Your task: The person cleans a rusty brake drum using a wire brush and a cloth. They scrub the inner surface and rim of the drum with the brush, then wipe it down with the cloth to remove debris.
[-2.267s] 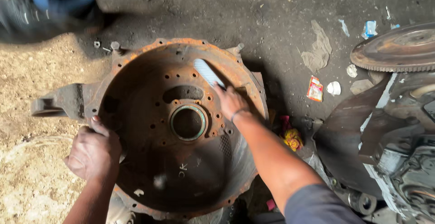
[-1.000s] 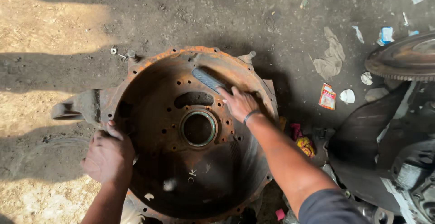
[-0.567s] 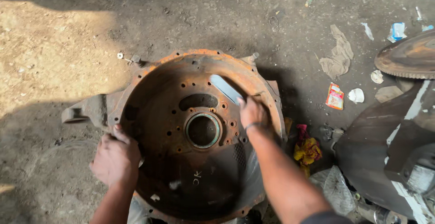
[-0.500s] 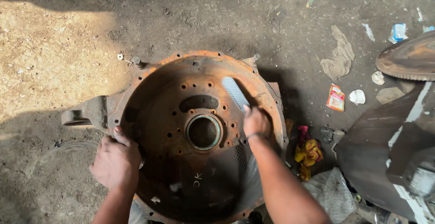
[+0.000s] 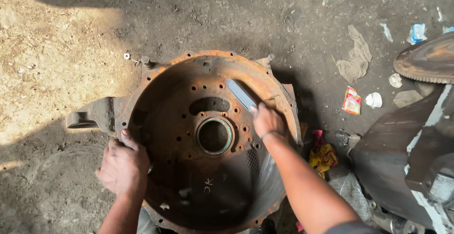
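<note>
A large rusty round metal housing (image 5: 179, 97) lies open side up on the dirt floor, with a central ring hole (image 5: 214, 135) and several bolt holes. My left hand (image 5: 124, 164) grips its left rim. My right hand (image 5: 267, 119) is inside the bowl at the upper right and holds a flat grey scraper blade (image 5: 240, 93) pressed against the inner wall.
A rusty toothed flywheel (image 5: 425, 59) and dark engine parts (image 5: 406, 158) sit at the right. A dirty rag (image 5: 355, 61), a red packet (image 5: 352, 100), paper scraps and a yellow-red cloth (image 5: 322, 152) litter the floor. Small bolts (image 5: 135, 59) lie by the housing's upper left.
The view has shifted, so the housing sits more centred. My right hand with the scraper has slid slightly down and right along the inner wall. My left hand keeps its grip on the rim.
</note>
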